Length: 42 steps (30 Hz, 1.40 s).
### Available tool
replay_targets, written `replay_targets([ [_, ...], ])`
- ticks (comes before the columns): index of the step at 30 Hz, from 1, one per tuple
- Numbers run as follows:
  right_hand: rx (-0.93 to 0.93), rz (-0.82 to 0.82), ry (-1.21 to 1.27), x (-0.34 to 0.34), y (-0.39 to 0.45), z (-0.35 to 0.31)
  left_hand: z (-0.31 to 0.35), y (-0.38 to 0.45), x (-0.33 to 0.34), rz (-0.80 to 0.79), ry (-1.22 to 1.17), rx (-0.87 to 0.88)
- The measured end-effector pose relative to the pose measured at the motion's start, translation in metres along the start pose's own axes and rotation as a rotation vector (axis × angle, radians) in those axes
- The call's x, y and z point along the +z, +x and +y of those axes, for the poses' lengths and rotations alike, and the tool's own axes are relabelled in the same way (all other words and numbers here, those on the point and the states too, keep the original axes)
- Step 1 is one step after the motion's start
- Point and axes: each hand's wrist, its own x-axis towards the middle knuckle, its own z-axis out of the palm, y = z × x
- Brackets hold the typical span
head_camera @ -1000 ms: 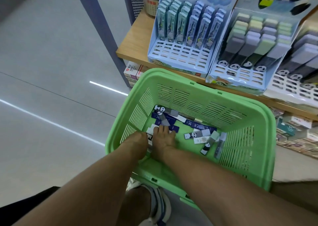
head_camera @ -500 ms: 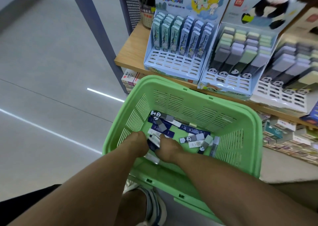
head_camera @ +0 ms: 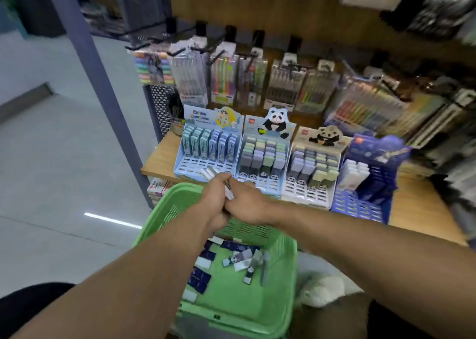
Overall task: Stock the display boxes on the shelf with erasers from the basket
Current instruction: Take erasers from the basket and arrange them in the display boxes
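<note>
My left hand [head_camera: 215, 200] and my right hand [head_camera: 246, 204] are raised together above the far rim of the green basket [head_camera: 280, 313]. The left hand grips a small bunch of white erasers [head_camera: 210, 172] whose ends stick out past the fingers. The right hand pinches the same bunch from the right. Several loose erasers [head_camera: 239, 260], white, dark blue and panda-printed, lie on the basket floor. On the wooden shelf [head_camera: 161, 162] stand a light-blue display box [head_camera: 206, 153], two panda display boxes [head_camera: 264, 158] [head_camera: 313, 169] and a dark-blue display box [head_camera: 365, 184], all holding erasers.
Packs of pens and markers [head_camera: 224, 80] hang on hooks above the boxes. A grey-blue upright post [head_camera: 103, 88] stands left of the shelf, with open tiled floor [head_camera: 51, 171] beyond. Small boxes [head_camera: 157, 187] sit on a lower shelf. A pale soft object [head_camera: 322, 291] lies right of the basket.
Both hands have come up out of the basket holding erasers and moved toward the light-blue display box. My view has tilted up, showing more of the shelf.
</note>
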Motion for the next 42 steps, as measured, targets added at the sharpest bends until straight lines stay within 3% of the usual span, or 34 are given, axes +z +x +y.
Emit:
replay_targets([
  [3,-0.043,-0.008,0.001,-0.053,-0.04,0.012,0.021,-0.026,0.03,-0.11,0.102,0.005],
  [5,-0.035,0.037,0.139,-0.086,-0.063,0.024,0.032,-0.039,0.049,-0.192,0.147,0.018],
  [10,0.013,0.368,0.679,-0.132,-0.089,0.058,0.053,-0.063,0.092,-0.312,0.405,0.033],
  [14,0.082,0.246,0.929,-0.136,-0.092,0.068,0.049,-0.065,0.113,-0.282,0.541,0.057],
  [28,0.167,0.387,1.22,-0.137,-0.063,0.098,0.034,-0.023,0.123,-0.299,0.375,0.01],
  [31,0.16,0.411,1.112,-0.136,-0.054,0.108,0.037,-0.016,0.122,-0.28,0.395,-0.011],
  [38,-0.122,0.442,0.115,-0.134,-0.052,0.128,0.047,-0.009,0.115,-0.305,0.373,-0.14],
  [40,-0.106,0.388,0.01,-0.133,-0.048,0.128,0.048,-0.005,0.113,-0.282,0.334,-0.152],
  [42,-0.051,0.298,0.102,-0.131,-0.046,0.13,0.049,0.002,0.109,-0.217,0.295,-0.122],
])
